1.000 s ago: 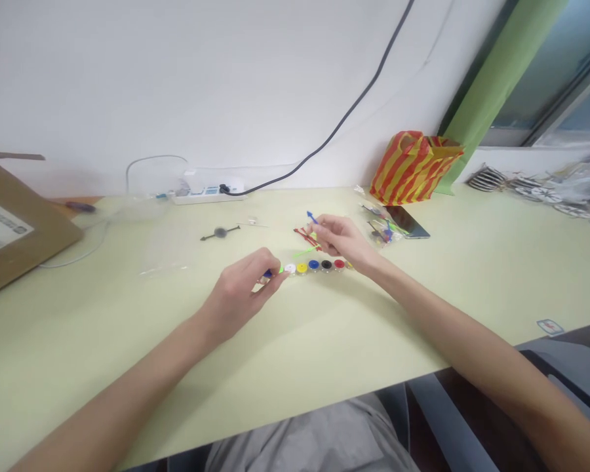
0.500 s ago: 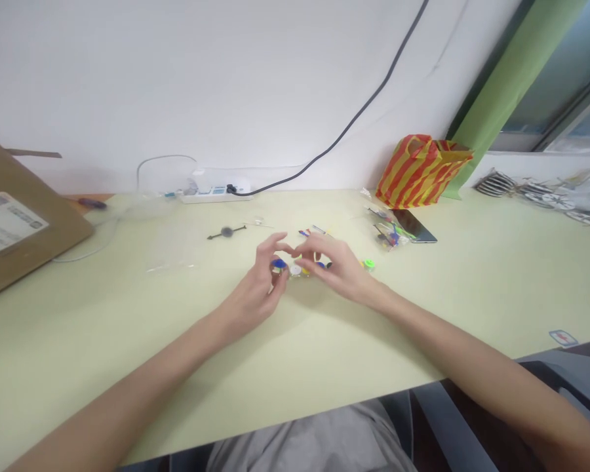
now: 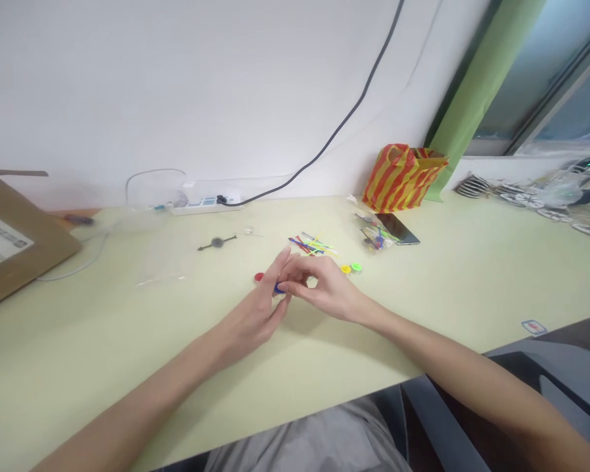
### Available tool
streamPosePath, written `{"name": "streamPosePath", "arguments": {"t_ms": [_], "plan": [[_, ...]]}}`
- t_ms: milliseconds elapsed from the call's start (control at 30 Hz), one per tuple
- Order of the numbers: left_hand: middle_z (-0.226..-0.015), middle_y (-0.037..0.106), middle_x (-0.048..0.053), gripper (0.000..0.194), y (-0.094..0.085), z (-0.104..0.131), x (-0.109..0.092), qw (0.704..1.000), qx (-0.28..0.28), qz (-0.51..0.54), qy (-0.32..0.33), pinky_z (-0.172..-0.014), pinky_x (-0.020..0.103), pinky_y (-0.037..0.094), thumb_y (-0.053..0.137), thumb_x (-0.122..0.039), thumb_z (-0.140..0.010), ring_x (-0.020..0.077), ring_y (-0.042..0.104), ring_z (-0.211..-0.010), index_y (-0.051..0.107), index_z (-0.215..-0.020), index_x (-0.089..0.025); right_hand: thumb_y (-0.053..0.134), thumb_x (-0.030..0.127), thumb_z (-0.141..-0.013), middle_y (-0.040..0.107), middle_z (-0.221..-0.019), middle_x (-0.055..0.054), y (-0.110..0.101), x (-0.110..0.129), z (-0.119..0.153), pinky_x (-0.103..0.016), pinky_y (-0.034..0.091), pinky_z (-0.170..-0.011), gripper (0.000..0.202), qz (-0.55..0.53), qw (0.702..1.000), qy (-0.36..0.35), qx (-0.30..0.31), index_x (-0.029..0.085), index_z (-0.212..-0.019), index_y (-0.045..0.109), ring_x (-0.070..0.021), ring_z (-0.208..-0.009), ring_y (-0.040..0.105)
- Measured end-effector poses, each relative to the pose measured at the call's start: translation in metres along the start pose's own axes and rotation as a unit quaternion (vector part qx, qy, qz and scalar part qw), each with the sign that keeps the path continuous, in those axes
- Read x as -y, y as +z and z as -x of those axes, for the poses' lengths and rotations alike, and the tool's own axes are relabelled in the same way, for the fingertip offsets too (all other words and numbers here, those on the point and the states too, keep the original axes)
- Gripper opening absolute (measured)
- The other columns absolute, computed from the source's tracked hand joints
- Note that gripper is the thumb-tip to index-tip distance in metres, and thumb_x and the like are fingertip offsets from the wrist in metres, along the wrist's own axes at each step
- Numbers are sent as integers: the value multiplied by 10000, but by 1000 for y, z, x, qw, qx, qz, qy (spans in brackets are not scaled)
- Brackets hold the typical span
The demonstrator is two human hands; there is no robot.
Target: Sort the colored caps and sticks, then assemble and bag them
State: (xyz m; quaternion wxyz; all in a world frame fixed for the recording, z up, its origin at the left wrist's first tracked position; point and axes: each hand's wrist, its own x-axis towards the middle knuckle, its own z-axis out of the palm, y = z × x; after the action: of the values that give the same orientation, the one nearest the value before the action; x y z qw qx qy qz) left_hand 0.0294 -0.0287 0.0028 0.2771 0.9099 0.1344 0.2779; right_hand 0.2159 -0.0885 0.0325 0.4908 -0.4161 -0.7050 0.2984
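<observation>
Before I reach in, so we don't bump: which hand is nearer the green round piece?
Right. Right hand: apart, left of the green round piece; left hand: farther left.

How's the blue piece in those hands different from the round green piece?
The blue piece is darker than the round green piece. The blue piece is between the left hand and right hand; the round green piece sits on the table. Hands partly hide the blue piece; the round green piece's top shows.

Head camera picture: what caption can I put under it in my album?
The left hand and right hand hold a small blue piece together, with thin colourful sticks lying just beyond.
</observation>
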Motion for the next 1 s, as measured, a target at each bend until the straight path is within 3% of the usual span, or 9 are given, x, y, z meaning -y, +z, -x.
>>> {"name": "streamPosePath", "arguments": {"t_ms": [133,233,367,500,600,667,767,900,1000], "plan": [[-1704,167,142,832,2,-4,-11,998,16,-63,11,-1237,518,340,457,-180,-1019,283,289,-1548,-91,-1628,-328,654,356,-937,708,-790,-38,-45,1,14,-293,472,-639,177,107,993,24,-43,188,-911,702,-163,-689,614],[-1709,167,107,787,1,-7,-12,989,45,-137,36,-1247,514,324,422,-126,-1007,274,284,-1549,-3,-1639,-325,648,369,-918,697,-802,-59,-96,-17,34,-321,454,-647,192,274,954,65,-106,187,-872,686,-183,-683,593],[-1690,241,104,735,-1,-11,-4,977,78,-195,41,-1218,509,362,410,-100,-992,275,345,-1516,121,-1638,-298,587,308,-919,699,-816,-78,-140,-53,66,-348,462,-661,157,377,909,160,-79,187,-870,674,-215,-707,614],[-1667,315,77,634,-5,-15,4,968,92,-229,50,-1254,517,288,403,-153,-1018,258,306,-1541,246,-1614,-302,523,317,-966,704,-874,-92,-139,-67,82,-383,500,-689,206,416,891,174,-57,192,-1026,676,-241,-737,645],[-1680,282,73,596,-12,-23,11,962,96,-254,39,-1270,513,237,394,-239,-1053,248,260,-1560,230,-1622,-299,485,347,-1004,685,-1117,-159,-132,-62,77,-469,534,-857,314,448,886,95,-66,194,-1233,636,-303,-972,668],[-1690,253,66,593,-15,-32,17,955,117,-267,48,-1279,498,207,382,-287,-1068,237,232,-1569,198,-1631,-297,464,361,-1025,618,-1327,-181,-129,-58,70,-516,492,-1014,380,445,894,28,-37,215,-1352,591,-332,-1212,603],[-1686,261,50,592,-16,-52,27,942,168,-270,109,-1297,454,140,384,-327,-1073,213,235,-1568,194,-1633,-301,459,405,-1043,479,-1557,-130,-129,-58,58,-544,385,-1166,468,408,911,-27,46,281,-1492,496,-321,-1447,436],[-1680,268,26,613,-7,-81,34,922,245,-235,188,-1301,400,105,391,-348,-1069,192,226,-1568,165,-1638,-309,412,471,-1060,332,-1666,-57,-132,-69,52,-527,268,-1258,568,346,932,-32,103,321,-1603,332,-268,-1556,271],[-1685,247,22,617,6,-102,34,913,282,-198,217,-1298,405,131,379,-385,-1069,204,216,-1571,158,-1639,-307,335,502,-1071,271,-1689,-48,-134,-78,53,-509,223,-1281,608,297,952,-3,79,309,-1638,233,-251,-1568,236]]}}
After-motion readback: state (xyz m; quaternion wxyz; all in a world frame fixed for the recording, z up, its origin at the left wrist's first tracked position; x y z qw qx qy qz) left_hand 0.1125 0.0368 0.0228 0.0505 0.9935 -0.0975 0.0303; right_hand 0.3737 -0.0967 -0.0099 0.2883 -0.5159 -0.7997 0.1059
